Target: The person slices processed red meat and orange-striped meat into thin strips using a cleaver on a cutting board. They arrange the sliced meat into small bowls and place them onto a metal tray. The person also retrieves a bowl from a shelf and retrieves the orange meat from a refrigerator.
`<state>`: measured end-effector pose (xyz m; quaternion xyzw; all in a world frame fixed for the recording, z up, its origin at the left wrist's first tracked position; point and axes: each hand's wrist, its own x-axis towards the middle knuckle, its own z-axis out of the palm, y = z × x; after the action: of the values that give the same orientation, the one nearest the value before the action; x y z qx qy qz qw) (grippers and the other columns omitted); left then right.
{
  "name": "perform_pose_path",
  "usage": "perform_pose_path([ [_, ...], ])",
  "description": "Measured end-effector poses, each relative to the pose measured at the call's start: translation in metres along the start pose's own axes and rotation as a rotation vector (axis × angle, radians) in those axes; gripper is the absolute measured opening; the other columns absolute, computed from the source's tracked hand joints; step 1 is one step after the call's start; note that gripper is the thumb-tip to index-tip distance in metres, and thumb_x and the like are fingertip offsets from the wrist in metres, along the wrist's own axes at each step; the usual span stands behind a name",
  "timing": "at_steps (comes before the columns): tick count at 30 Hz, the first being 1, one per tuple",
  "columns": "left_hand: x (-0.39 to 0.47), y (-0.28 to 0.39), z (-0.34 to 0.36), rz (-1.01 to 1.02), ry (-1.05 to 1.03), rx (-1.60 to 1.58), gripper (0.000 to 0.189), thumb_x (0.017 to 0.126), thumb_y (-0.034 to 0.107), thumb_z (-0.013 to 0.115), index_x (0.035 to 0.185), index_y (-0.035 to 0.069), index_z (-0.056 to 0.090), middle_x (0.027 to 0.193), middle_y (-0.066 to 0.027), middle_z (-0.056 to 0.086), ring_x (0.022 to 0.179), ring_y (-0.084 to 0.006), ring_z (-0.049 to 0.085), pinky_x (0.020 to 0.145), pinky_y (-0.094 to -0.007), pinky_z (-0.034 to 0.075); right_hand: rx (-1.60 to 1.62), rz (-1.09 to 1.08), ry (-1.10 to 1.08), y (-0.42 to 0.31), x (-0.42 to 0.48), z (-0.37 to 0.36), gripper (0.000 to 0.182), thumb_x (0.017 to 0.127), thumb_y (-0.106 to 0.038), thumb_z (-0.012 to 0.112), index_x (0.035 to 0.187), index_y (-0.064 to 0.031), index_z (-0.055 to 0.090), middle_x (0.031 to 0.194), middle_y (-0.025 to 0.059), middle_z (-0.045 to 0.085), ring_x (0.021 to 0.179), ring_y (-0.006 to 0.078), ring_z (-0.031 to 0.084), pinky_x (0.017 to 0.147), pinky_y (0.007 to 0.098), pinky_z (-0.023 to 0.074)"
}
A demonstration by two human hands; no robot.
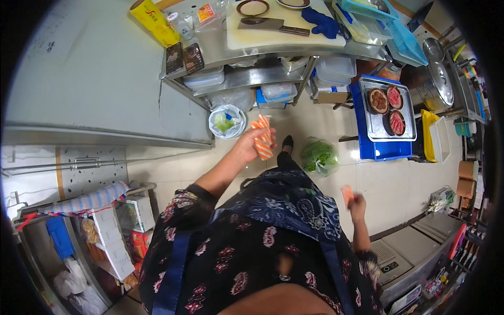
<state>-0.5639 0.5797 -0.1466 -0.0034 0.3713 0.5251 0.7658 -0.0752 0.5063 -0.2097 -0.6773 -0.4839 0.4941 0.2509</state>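
Observation:
My left hand point(249, 145) grips a bundle of orange-and-white striped sticks point(263, 138), which look like wrapped crab sticks. It is held out over the floor, a little right of a bin lined with a white bag point(212, 125) that has leafy scraps inside. Off to the right, my right hand point(357, 208) pinches a flat orange piece point(347, 195); that hand is slightly blurred. Between the hands, a clear plastic bag of green leafy vegetables point(319, 156) sits on the tiles, beside my dark shoe point(288, 142).
Ahead stands a steel table with a white cutting board point(256, 39), a cleaver point(262, 24) and a blue glove point(321, 23). A metal tray point(388, 132) bearing three bowls of meat rests on a blue crate point(384, 151) at right. A grey cabinet point(90, 78) borders the left.

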Motion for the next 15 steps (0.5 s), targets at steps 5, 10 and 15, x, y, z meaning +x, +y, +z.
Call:
perform_pose_path([
  [5, 0.047, 0.068, -0.007, 0.074, 0.177, 0.078, 0.035, 0.082, 0.013, 0.061, 0.115, 0.011, 0.05, 0.105, -0.0099, 0.059, 0.084, -0.0228, 0.06, 0.074, -0.0457, 0.052, -0.157, -0.338, -0.12, -0.167, 0.193, 0.077, 0.007, 0.082, -0.002, 0.056, 0.076, -0.0033, 0.051, 0.064, 0.0001, 0.05, 0.055, 0.0078, 0.048, 0.046, 0.0237, 0.0406],
  [10, 0.08, 0.124, 0.02, 0.179, 0.297, 0.155, 0.028, 0.083, 0.007, 0.059, 0.108, 0.008, 0.048, 0.095, -0.0113, 0.059, 0.078, -0.0231, 0.06, 0.061, -0.0393, 0.053, 0.074, -0.386, -0.335, -0.302, 0.316, 0.181, 0.011, 0.083, -0.008, 0.059, 0.092, -0.0013, 0.058, 0.079, 0.0036, 0.06, 0.065, 0.009, 0.055, 0.053, 0.023, 0.0439],
  [15, 0.105, 0.15, 0.033, 0.234, 0.353, 0.151, 0.028, 0.081, 0.006, 0.063, 0.105, 0.006, 0.048, 0.091, -0.0119, 0.059, 0.074, -0.0227, 0.06, 0.058, -0.0372, 0.053, 0.177, -0.266, -0.517, -0.401, 0.374, 0.278, 0.018, 0.082, -0.005, 0.057, 0.099, 0.0004, 0.057, 0.086, 0.0056, 0.061, 0.07, 0.0112, 0.058, 0.056, 0.0246, 0.0487],
])
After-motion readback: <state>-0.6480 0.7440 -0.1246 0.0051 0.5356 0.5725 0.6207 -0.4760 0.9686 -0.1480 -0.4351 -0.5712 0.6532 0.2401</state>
